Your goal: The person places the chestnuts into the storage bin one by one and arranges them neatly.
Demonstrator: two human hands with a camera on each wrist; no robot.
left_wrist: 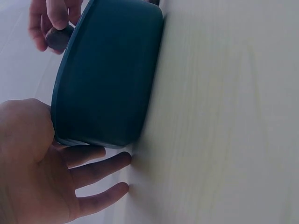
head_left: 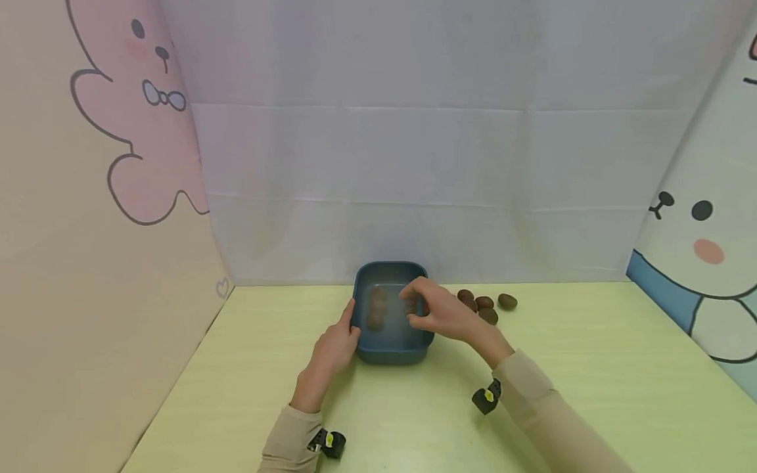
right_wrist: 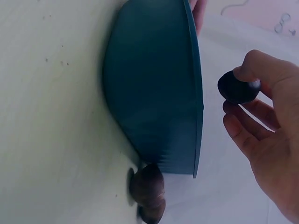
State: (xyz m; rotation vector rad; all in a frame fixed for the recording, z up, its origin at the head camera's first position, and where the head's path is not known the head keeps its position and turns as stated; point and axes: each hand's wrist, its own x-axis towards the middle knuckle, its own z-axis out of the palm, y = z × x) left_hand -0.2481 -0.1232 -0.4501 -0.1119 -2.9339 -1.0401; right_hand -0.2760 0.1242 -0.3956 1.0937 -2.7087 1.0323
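Observation:
A deep blue plastic basin with rounded corners stands on the table near the back wall. My left hand holds its left side at the rim; in the left wrist view the other fingers spread straight below the outer wall. Above the basin's right part, my right hand pinches a dark brown egg-shaped thing between thumb and fingers. Several similar brown things lie in the basin, blurred by a hazy patch. More brown egg-shaped things sit on the table just right of the basin, partly behind my right hand.
The pale yellow-green table reaches back to a white cloth wall. Side cloths with a pink cartoon animal and a white one bound the left and right. Each sleeve cuff carries a black wrist camera.

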